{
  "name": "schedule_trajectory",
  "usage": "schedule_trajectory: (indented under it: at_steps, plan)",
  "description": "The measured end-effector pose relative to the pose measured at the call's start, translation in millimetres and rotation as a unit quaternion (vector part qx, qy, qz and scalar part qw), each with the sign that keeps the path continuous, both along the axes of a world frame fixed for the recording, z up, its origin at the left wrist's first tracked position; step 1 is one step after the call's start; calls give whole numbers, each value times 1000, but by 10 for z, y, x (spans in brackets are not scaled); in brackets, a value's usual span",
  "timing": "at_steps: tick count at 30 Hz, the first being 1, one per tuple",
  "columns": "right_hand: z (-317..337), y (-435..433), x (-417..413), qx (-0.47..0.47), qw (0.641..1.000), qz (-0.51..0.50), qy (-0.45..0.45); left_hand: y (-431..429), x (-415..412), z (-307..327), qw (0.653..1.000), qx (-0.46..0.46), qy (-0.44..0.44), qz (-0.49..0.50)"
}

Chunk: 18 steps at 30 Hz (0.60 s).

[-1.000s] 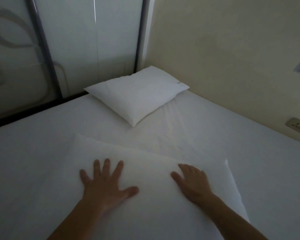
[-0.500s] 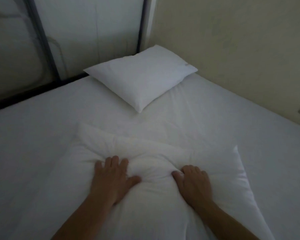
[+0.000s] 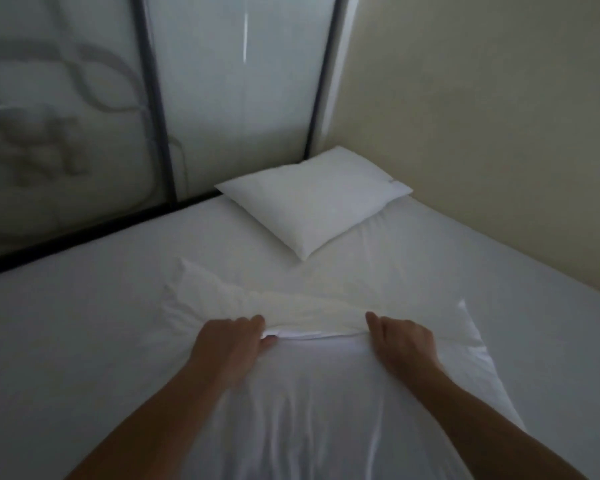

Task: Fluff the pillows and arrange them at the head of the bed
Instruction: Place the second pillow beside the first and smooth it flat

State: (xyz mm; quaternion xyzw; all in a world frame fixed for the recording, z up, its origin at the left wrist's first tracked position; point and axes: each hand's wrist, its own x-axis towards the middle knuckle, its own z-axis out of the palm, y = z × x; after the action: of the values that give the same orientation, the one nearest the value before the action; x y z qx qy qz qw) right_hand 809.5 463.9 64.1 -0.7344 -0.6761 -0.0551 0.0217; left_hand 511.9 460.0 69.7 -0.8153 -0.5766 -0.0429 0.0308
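You are in a dim corner room, with frosted sliding panels [image 3: 229,98] ahead and a plain cream wall [image 3: 482,116] to the right. The bed [image 3: 66,323] fills everything below, its white sheet smooth; its head seems to run along the dark rail under the panels. The far pillow [image 3: 312,206] lies turned at an angle in that corner, one end up against the wall, apparently placed already, though it could be squared to the rail. The near pillow [image 3: 305,403] sits mid-bed directly under you, well apart from the other, likely because you are working it here before carrying it up. Its far half is bunched into a ridge of creased fabric, which suggests you are gathering the filling to fluff it. Your left hand [image 3: 229,344] is curled closed, fingers pinching that ridge. Your right hand [image 3: 400,341] is closed on the same fold, fingertips tucked into the cloth out of sight.
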Motion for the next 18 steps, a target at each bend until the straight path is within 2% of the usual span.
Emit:
schedule_trajectory:
  at_steps: [3, 9, 14, 16, 18]
  plan:
    - [334, 458, -361, 53, 997, 61, -21, 148, -389, 297, 997, 71, -1, 20]
    - [795, 1670, -1523, 115, 970, 214, -10, 689, -1386, 593, 984, 93, -58, 144]
    - [762, 2603, -2794, 86, 947, 308, 21, 994, -2335, 422, 963, 76, -57, 254]
    - [510, 2848, -3255, 56, 944, 324, 21, 1030, -2623, 210, 951, 59, -20, 303]
    - [40, 2961, -3617, -13, 944, 329, -1, 1056, -2765, -81, 935, -2, -15, 355]
